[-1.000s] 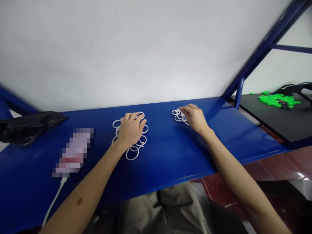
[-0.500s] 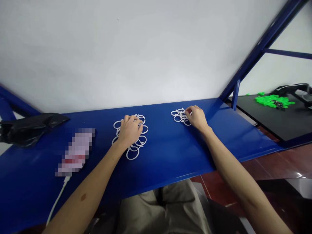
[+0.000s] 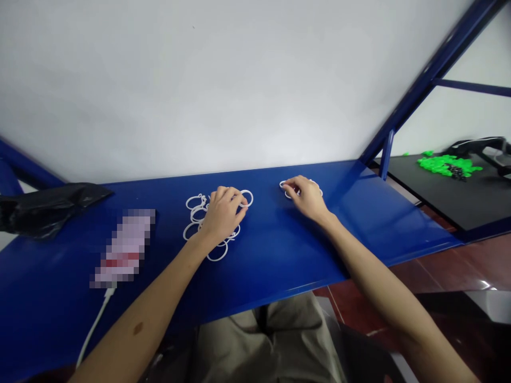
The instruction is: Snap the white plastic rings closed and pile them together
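Observation:
A heap of several white plastic rings (image 3: pixel 199 215) lies on the blue shelf (image 3: pixel 279 255). My left hand (image 3: pixel 223 213) rests on its right side, fingers curled, with the fingertips pinched on one white ring (image 3: pixel 246 198) at the heap's right edge. Further right, my right hand (image 3: pixel 305 198) lies over a smaller cluster of white rings (image 3: pixel 284 186), fingers bent down onto them and hiding most of the cluster. I cannot make out whether it grips any ring.
A blurred-out object (image 3: pixel 123 247) with a white cable (image 3: pixel 93 330) lies left of the heap. A black bag (image 3: pixel 43 207) sits at the far left. A black table (image 3: pixel 451 197) with green pieces (image 3: pixel 447 164) stands to the right, behind a slanted blue frame post (image 3: pixel 419 85).
My left hand has shifted right and drawn one ring out to the heap's right edge. My right hand has moved left and come down over the small cluster.

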The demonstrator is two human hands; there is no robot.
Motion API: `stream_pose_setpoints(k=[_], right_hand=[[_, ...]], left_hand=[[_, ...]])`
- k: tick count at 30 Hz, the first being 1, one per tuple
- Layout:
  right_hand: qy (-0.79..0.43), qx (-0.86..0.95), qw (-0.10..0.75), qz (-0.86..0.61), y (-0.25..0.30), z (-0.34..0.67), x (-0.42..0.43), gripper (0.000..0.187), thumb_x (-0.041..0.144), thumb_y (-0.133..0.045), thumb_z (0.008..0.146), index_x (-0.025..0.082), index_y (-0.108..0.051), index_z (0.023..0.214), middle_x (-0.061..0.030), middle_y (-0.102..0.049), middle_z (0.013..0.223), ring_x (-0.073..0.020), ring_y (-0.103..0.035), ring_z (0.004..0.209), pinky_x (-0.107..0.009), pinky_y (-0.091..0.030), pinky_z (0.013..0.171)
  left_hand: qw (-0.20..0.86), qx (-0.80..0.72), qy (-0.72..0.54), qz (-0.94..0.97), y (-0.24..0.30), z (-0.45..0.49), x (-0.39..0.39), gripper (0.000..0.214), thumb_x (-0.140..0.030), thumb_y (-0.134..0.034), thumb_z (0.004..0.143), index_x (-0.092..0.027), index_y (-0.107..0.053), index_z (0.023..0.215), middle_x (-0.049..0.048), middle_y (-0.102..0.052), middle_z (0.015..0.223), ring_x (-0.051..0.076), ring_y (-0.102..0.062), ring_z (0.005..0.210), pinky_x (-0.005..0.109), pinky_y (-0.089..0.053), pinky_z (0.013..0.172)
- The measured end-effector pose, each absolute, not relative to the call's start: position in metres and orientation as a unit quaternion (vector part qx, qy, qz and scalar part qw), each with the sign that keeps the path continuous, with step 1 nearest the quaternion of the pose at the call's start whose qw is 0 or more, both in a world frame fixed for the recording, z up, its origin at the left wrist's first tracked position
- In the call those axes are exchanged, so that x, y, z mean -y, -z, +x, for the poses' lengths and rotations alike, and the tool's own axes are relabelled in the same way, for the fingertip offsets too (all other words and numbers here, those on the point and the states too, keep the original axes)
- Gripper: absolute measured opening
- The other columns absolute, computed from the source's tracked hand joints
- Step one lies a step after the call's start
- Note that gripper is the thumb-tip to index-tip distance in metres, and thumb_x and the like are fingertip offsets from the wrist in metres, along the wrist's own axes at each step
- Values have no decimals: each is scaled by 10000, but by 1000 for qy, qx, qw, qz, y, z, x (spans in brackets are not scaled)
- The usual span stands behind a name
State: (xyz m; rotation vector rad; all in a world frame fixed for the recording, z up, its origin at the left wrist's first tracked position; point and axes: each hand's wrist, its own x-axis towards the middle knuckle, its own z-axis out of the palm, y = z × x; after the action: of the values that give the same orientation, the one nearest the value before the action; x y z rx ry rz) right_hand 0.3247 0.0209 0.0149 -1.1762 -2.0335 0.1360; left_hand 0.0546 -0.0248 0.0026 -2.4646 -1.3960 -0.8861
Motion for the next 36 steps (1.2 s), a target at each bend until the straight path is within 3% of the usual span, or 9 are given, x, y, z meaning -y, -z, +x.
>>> stream_pose_setpoints(k=[5,9,12,18,27,29,33,36], right_hand=[[-199,836,341,-380,-10,301,-4,251,381,-613,960,180,-682,1092,-49,-733,919,-157,-648,754,-304,-503,720],[-258,841,308,-362,-9,298,-1,185,313,-584,964,175,-680,1040,-21,-735,831,-136,-658,716,-273,-494,706],[-254,836,311,-373,-7,300,-3,139,266,-574,944,170,-667,980,-17,-717,800,-132,-651,691,-263,-485,678],[-205,837,322,-391,-4,303,-7,222,206,-554,913,167,-683,1088,-3,-684,765,-125,-599,648,-268,-470,677],[-184,848,302,-395,-6,304,-8,157,207,-575,903,186,-714,972,-7,-696,793,-119,-597,664,-262,-458,676],[-190,846,302,-395,-7,304,-7,140,250,-587,920,189,-706,963,0,-688,751,-123,-599,653,-263,-454,662],[-204,846,299,-392,-11,302,-2,134,289,-593,935,191,-683,957,-3,-707,753,-128,-624,656,-260,-450,651],[-216,849,293,-383,-12,299,2,120,293,-606,931,189,-667,928,-1,-710,747,-124,-625,645,-252,-443,641]], left_hand=[[49,373,297,-878,-3,73,37,34,-212,-610,949,-209,-644,947,47,-685,980,240,-530,959,405,-442,902],[40,346,288,-892,-4,78,41,20,-215,-645,938,-197,-637,940,43,-692,974,234,-535,971,376,-454,882],[41,347,294,-890,-5,76,39,41,-221,-664,927,-193,-634,928,41,-691,962,230,-537,960,375,-453,883],[68,404,294,-863,-5,70,36,33,-208,-668,918,-208,-638,905,39,-692,974,243,-554,949,395,-422,856],[105,484,262,-828,1,64,32,66,-236,-605,931,-236,-640,876,50,-691,920,287,-546,986,467,-373,919],[100,483,254,-832,2,65,33,47,-265,-614,926,-241,-654,935,54,-702,972,296,-547,1024,485,-357,949],[75,450,255,-853,-1,71,37,276,-340,-615,950,-216,-622,1196,81,-703,1144,301,-547,1094,481,-342,961],[62,408,262,-872,-5,74,39,228,-296,-558,993,-203,-630,1189,69,-723,1098,268,-568,1050,442,-358,926]])
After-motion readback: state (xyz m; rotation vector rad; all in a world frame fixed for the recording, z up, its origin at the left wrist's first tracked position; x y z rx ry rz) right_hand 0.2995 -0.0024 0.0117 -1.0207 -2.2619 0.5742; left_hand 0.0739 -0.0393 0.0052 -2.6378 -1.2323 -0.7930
